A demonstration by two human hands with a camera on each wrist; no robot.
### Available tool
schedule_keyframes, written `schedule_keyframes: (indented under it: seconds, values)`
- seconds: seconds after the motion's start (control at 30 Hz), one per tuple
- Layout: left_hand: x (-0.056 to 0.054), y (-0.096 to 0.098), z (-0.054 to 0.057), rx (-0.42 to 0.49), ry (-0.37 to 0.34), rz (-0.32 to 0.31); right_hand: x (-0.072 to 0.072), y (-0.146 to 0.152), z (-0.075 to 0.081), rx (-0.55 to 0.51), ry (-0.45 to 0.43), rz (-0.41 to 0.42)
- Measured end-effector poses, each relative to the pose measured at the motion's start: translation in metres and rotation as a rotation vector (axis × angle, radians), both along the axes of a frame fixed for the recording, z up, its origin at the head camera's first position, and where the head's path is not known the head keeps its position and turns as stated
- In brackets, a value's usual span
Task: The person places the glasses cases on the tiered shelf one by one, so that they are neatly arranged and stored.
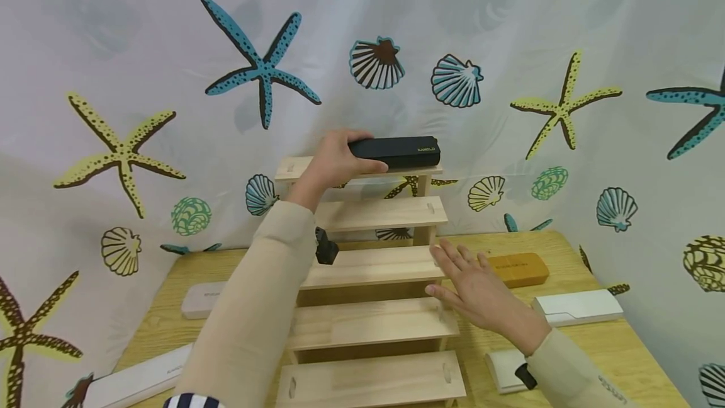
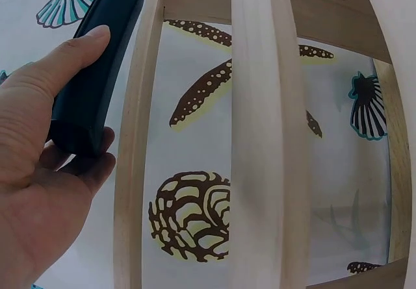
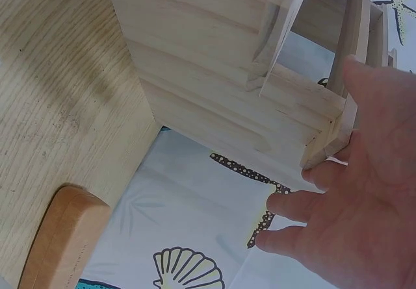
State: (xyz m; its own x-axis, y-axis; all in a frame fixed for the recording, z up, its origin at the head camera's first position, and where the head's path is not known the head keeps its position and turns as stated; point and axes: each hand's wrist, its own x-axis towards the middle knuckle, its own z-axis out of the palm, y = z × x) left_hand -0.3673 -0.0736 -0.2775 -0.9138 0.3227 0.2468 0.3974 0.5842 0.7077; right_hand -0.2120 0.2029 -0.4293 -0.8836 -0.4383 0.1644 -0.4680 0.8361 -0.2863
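Observation:
A black glasses case (image 1: pixel 404 151) with small lettering lies lengthwise on the top step of a pale wooden tiered rack (image 1: pixel 374 323). My left hand (image 1: pixel 338 161) grips the case's left end, thumb along the front and fingers behind. In the left wrist view, the thumb presses the dark case (image 2: pixel 107 75) while the fingertips curl round its end. My right hand (image 1: pixel 478 288) is at the right end of the rack's middle steps, fingers extended. From the right wrist, that hand (image 3: pixel 380 191) shows its thumb at a step's edge and its fingers spread alongside.
Right of the rack lie an orange-brown case (image 1: pixel 518 269), a white case (image 1: pixel 578 307) and another pale case (image 1: pixel 504 370). A pale case (image 1: pixel 201 300) and a long white case (image 1: pixel 138 378) lie on the left. A patterned curtain (image 1: pixel 362 5) hangs close behind the wood-grain table (image 1: pixel 623 364).

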Motion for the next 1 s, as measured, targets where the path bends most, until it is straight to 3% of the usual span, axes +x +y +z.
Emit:
schedule_keyframes:
  seconds: [0.33,0.7,1.0]
  values:
    - [-0.009,0.003,-0.006,-0.039,-0.037,-0.002,-0.001,0.000,-0.002,0.000,-0.010,-0.002]
    - [-0.013,0.003,-0.003,-0.104,-0.088,-0.049,-0.001,0.001,-0.003,0.001,-0.002,-0.005]
    - [-0.013,0.004,-0.001,-0.140,-0.102,-0.044,-0.001,0.001,-0.004,0.002,0.015,-0.002]
